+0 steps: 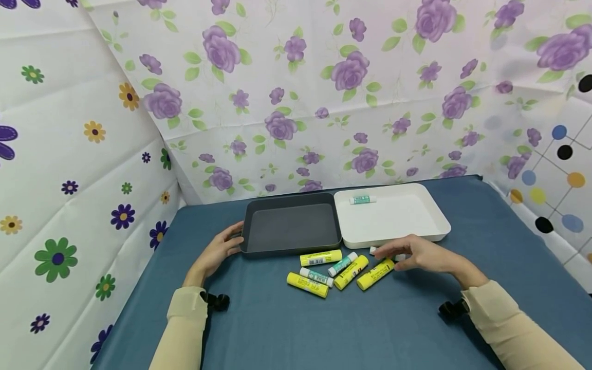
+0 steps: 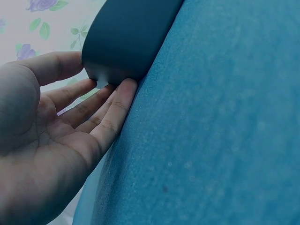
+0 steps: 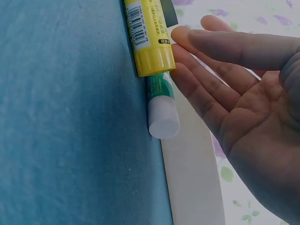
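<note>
Fingers of a person's right hand extend in a slight bend, parted from the thumb and gripping nothing, over a partly covered green-and-white glue stick and beside the end of a yellow glue stick; whether the fingertips touch either cannot be told. The left hand, its fingers nearly straight, rests thumb and fingertips against the left end of a dark gray tray.

Between the hands, more sticks lie on a blue cloth. A second yellow stick slants just left of the first, a third lies along the dark tray's front, and a fourth sits at the left of the cluster. One green-and-white stick lies between the second and third yellow ones; another lies just behind the fourth.

A white tray stands to the right of the dark one, a green-and-white glue stick lying inside near its back left corner.

Cream sleeves cover both forearms, a black device at each wrist. Behind the table hangs a sheet printed with purple roses.
</note>
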### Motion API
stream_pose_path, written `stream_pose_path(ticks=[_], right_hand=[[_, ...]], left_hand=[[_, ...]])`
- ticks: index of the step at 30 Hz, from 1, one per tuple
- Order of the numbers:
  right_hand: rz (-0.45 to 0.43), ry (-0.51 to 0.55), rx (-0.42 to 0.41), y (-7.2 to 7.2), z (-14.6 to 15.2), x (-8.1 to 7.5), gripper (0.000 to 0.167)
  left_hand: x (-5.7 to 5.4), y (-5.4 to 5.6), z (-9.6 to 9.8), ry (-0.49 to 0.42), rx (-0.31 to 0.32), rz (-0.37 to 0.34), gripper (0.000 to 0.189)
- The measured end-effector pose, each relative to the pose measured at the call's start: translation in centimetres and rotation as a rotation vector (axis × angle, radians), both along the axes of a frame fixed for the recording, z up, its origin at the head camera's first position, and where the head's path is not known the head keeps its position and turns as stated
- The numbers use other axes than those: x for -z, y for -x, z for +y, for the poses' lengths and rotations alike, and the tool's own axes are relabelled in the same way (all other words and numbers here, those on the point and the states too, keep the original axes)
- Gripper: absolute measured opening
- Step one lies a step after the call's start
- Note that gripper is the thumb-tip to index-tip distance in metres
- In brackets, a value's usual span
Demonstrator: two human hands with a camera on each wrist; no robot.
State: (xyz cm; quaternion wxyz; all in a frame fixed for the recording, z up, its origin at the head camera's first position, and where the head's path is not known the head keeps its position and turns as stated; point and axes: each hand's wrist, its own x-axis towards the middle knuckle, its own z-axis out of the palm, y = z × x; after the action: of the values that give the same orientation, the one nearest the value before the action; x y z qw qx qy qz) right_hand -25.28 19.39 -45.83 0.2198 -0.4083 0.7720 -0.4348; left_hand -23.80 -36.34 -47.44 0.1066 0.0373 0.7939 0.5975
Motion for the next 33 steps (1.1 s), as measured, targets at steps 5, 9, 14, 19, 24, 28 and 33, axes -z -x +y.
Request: stream_pose_path(ticks=[5, 9, 14, 19, 24, 28, 33], right_hand=[[-0.015, 0.035, -0.049, -0.2, -0.2, 0.1, 0.047], [-0.012, 0.041, -0.066, -0.3, -0.6, 0.3, 0.045], [-0.007, 0.023, -0.051, -0.3, -0.9, 0.6, 0.044], [-0.053, 0.039, -0.062, -0.3, -1.0, 0.9, 0.045], [-0.084, 0.026, -0.068, -0.4, -1.3, 1.2, 0.045], [-0.065, 0.016, -0.068, -0.3, -1.3, 1.5, 0.046], [-0.017, -0.015, -0.055, -0.4, -1.4, 1.6, 0.048]], left_hand=[[0.0, 0.0, -0.1, -0.005, 0.006, -0.003, 0.064], [0.0, 0.0, -0.1, -0.006, 0.001, -0.005, 0.064], [0.0, 0.0, 0.0, -0.004, -0.006, -0.007, 0.064], [0.0, 0.0, 0.1, -0.003, -0.007, -0.012, 0.065], [-0.1, 0.0, 0.1, -0.003, -0.007, -0.011, 0.064], [-0.1, 0.0, 0.2, -0.005, -0.007, -0.011, 0.064], [-0.2, 0.0, 0.2, -0.004, -0.005, -0.013, 0.064]])
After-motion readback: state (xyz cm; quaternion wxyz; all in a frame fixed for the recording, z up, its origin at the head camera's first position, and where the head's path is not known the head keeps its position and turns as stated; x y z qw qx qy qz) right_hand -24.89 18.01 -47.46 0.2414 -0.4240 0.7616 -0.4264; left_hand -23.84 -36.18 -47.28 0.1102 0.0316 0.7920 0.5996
